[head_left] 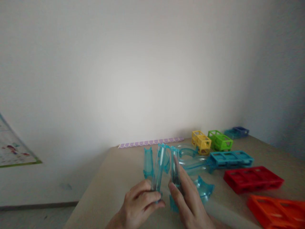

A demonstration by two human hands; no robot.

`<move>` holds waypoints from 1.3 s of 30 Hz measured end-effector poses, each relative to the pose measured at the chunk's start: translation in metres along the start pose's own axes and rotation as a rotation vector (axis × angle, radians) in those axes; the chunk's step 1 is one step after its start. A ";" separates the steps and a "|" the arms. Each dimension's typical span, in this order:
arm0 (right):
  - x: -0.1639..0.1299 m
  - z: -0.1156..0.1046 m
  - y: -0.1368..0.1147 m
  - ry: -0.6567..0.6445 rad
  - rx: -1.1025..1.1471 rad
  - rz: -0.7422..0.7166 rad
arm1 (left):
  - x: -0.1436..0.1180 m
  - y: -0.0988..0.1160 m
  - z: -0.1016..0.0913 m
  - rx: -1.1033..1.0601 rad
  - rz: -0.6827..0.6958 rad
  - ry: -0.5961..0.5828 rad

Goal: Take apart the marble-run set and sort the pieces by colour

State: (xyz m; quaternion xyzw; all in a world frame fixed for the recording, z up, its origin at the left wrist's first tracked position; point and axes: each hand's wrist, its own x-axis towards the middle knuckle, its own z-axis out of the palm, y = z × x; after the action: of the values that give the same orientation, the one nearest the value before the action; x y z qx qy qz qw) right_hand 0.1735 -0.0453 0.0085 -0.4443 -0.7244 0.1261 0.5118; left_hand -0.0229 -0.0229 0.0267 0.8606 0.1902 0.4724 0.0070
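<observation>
My left hand [140,200] grips the lower end of a clear teal track piece [159,168], which tilts slightly to the right at its top. Close beside it, my right hand [187,197] is closed around a second clear teal track piece [175,165], held nearly upright. The tops of the two pieces are close together; whether they touch is hard to tell. On the table behind my left hand lies another teal track piece [148,162]. A curved teal piece [204,189] sits just right of my right hand.
Clear curved tubing [190,163] lies behind my right hand. To the right are a blue frame block [231,159], a red one [254,179] and an orange one [278,211]. Yellow [201,142] and green [220,140] frames stand farther back. A purple strip [151,142] runs along the wall.
</observation>
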 end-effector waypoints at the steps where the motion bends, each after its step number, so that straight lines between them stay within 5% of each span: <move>1: 0.001 0.000 -0.001 0.010 -0.016 -0.018 | 0.000 0.000 0.001 0.008 0.028 0.016; 12: 0.000 0.001 0.000 -0.068 -0.143 -0.090 | 0.005 0.006 0.000 0.157 0.152 -0.124; 21: -0.002 -0.001 -0.003 -0.030 -0.199 -0.182 | 0.006 0.012 -0.006 0.089 0.103 -0.153; 23: 0.000 -0.004 -0.008 -0.019 -0.194 -0.198 | 0.004 0.011 -0.008 -0.024 0.023 -0.007; 25: 0.004 -0.008 -0.014 -0.074 -0.166 -0.204 | 0.004 0.006 -0.011 -0.220 -0.145 0.279; 28: 0.011 -0.011 -0.020 -0.303 -0.143 -0.317 | 0.003 -0.015 -0.018 -0.475 -0.453 0.698; 30: 0.014 -0.008 -0.020 -0.439 -0.187 -0.428 | -0.001 -0.038 -0.021 -0.472 -0.645 0.817; 32: 0.015 -0.002 -0.018 -0.521 -0.245 -0.483 | -0.009 -0.064 -0.023 -0.295 -0.798 0.799; 34: 0.014 0.005 -0.015 -0.571 -0.278 -0.488 | -0.020 -0.089 -0.023 0.028 -0.938 0.637; 39: 0.015 0.013 -0.012 -0.612 -0.348 -0.453 | -0.034 -0.138 -0.016 0.229 -0.984 0.432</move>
State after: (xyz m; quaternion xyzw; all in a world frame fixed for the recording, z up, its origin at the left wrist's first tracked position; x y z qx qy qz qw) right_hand 0.1554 -0.0371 0.0193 -0.2956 -0.9330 0.0121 0.2048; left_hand -0.0964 0.0915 -0.0188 0.5488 0.6175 0.5555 0.0943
